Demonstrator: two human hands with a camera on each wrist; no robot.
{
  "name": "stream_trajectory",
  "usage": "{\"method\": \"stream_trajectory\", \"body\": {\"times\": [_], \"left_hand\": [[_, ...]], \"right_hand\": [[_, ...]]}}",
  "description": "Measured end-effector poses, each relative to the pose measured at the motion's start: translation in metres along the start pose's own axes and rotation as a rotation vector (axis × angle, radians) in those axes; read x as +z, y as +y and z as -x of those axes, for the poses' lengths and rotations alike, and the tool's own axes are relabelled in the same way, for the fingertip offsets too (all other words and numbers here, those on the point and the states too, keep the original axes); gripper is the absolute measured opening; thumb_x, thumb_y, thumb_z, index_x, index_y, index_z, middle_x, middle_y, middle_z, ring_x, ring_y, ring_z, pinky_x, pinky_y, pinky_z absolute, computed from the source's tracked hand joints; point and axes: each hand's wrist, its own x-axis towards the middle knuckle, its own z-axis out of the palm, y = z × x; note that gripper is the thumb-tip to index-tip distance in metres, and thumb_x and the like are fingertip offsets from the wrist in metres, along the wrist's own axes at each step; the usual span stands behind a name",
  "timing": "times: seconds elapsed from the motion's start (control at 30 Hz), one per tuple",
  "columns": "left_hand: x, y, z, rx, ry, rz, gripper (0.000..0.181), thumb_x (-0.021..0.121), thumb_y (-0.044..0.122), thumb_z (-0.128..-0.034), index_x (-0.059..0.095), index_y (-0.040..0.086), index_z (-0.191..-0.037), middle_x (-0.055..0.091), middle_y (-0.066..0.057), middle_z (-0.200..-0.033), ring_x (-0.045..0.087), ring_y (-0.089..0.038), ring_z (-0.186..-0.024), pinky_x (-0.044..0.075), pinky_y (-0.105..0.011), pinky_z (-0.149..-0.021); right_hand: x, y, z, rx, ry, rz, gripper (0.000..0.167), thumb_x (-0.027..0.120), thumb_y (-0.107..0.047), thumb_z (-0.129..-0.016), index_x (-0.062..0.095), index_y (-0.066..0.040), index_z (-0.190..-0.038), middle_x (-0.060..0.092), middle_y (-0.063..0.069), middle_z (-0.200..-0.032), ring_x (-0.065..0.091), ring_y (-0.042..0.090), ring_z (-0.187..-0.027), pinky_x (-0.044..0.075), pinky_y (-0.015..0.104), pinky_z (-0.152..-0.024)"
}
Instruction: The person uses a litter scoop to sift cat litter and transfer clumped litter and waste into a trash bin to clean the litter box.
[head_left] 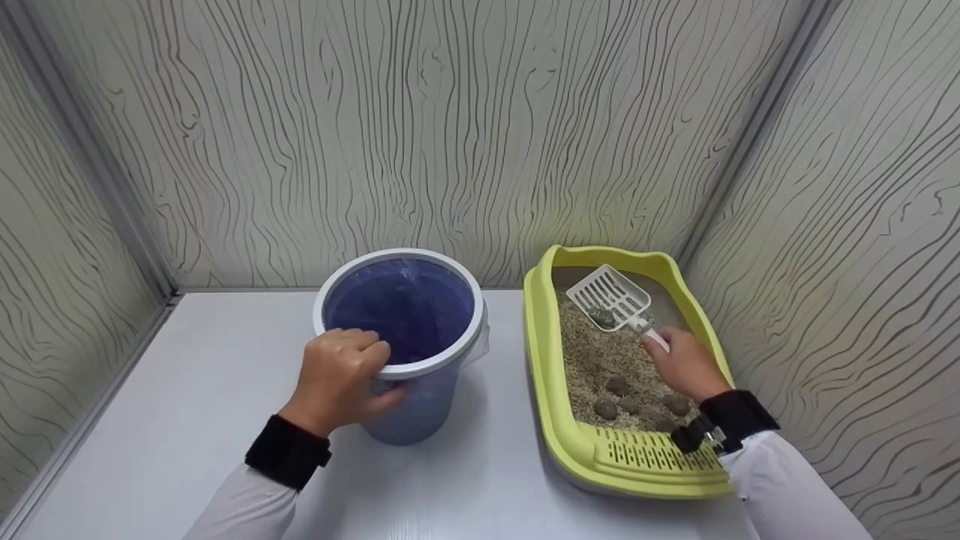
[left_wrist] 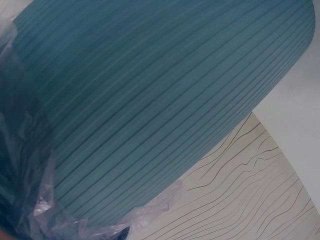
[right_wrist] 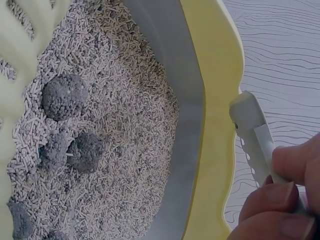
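Note:
In the head view my left hand grips the near-left rim of a blue bin with a white ring and a clear liner. The ribbed bin wall and crumpled liner fill much of the left wrist view. My right hand holds the handle of a white slotted scoop above a yellow-rimmed litter tray; a dark clump lies in the scoop. The fingers wrap the handle in the right wrist view.
Several dark clumps lie on the litter at the tray's near half, beside its slotted front ledge. Bin and tray stand apart on a white table. Wood-patterned panels rise behind and at both sides.

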Motion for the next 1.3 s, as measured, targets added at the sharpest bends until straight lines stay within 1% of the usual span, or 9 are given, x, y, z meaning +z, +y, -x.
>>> {"method": "stream_trajectory", "body": {"times": [0.1,0.17,0.37,0.53,0.73,0.87,0.97,1.1,1.3], "left_hand": [[0.0001,0.0001,-0.0001,0.002,0.005,0.000,0.051,0.084,0.053,-0.0640,0.046,0.018,-0.066,0.046,0.004,-0.059,0.048,-0.018,-0.050,0.040,-0.036,-0.049],[0.0000,0.0001,-0.0004,0.006,0.012,0.000,0.052,0.085,0.053,-0.0622,0.046,0.018,-0.066,0.046,0.004,-0.059,0.048,-0.018,-0.050,0.039,-0.036,-0.049],[0.0001,-0.0001,-0.0007,0.012,0.009,0.000,0.053,0.085,0.053,-0.0607,0.046,0.017,-0.066,0.045,0.004,-0.059,0.046,-0.018,-0.050,0.038,-0.035,-0.048],[0.0007,-0.0004,-0.0002,0.009,0.001,-0.002,0.052,0.083,0.053,-0.0631,0.046,0.017,-0.067,0.045,0.004,-0.060,0.046,-0.019,-0.050,0.039,-0.036,-0.049],[0.0012,-0.0001,-0.0007,0.014,0.020,-0.003,0.055,0.085,0.055,-0.0622,0.045,0.018,-0.065,0.043,0.005,-0.059,0.046,-0.017,-0.050,0.038,-0.034,-0.049],[0.0013,-0.0001,-0.0005,0.014,0.027,0.000,0.055,0.085,0.055,-0.0622,0.045,0.018,-0.065,0.042,0.006,-0.059,0.046,-0.016,-0.050,0.038,-0.034,-0.049],[0.0015,-0.0003,-0.0006,0.013,0.028,0.003,0.055,0.086,0.055,-0.0621,0.046,0.018,-0.065,0.042,0.006,-0.059,0.046,-0.016,-0.050,0.038,-0.034,-0.049],[0.0014,-0.0004,-0.0007,0.011,0.024,0.004,0.055,0.086,0.055,-0.0621,0.046,0.018,-0.064,0.043,0.006,-0.058,0.046,-0.015,-0.050,0.037,-0.034,-0.049],[0.0011,0.0001,-0.0010,0.013,0.017,0.001,0.053,0.086,0.054,-0.0616,0.047,0.018,-0.065,0.045,0.005,-0.059,0.047,-0.015,-0.050,0.038,-0.034,-0.049]], "right_hand": [[-0.0009,-0.0008,-0.0006,0.021,-0.038,-0.050,0.036,0.048,-0.035,-0.109,0.052,-0.009,-0.085,0.041,-0.002,-0.068,0.041,0.015,-0.059,0.037,0.032,-0.059],[-0.0013,-0.0016,-0.0002,0.041,-0.073,-0.096,0.038,0.047,-0.035,-0.110,0.057,-0.007,-0.086,0.041,-0.002,-0.066,0.041,0.013,-0.057,0.038,0.032,-0.057],[0.0000,-0.0005,0.0009,0.085,-0.174,-0.164,0.046,0.044,-0.037,-0.110,0.067,0.003,-0.112,0.046,-0.001,-0.069,0.041,0.012,-0.055,0.041,0.031,-0.053],[-0.0001,0.0006,-0.0003,0.120,-0.217,-0.207,0.046,0.044,-0.038,-0.110,0.065,0.002,-0.110,0.046,-0.003,-0.066,0.036,0.008,-0.049,0.035,0.026,-0.045],[0.0002,0.0000,0.0000,0.138,-0.245,-0.229,0.047,0.044,-0.040,-0.110,0.064,0.002,-0.111,0.047,-0.002,-0.071,0.033,0.006,-0.047,0.033,0.024,-0.043],[0.0014,0.0002,0.0008,0.117,-0.228,-0.199,0.046,0.044,-0.040,-0.110,0.066,0.001,-0.107,0.048,-0.001,-0.072,0.036,0.007,-0.049,0.035,0.026,-0.044],[0.0023,0.0005,0.0009,0.087,-0.180,-0.176,0.042,0.047,-0.038,-0.109,0.064,-0.003,-0.093,0.048,-0.002,-0.069,0.040,0.009,-0.052,0.037,0.027,-0.047],[0.0036,0.0006,0.0018,0.037,-0.104,-0.134,0.038,0.051,-0.032,-0.108,0.052,-0.011,-0.078,0.047,-0.003,-0.065,0.045,0.012,-0.057,0.040,0.029,-0.056],[0.0051,0.0010,0.0034,-0.005,-0.043,-0.081,0.036,0.053,-0.030,-0.108,0.048,-0.011,-0.078,0.045,-0.002,-0.067,0.046,0.015,-0.061,0.040,0.031,-0.064]]}}
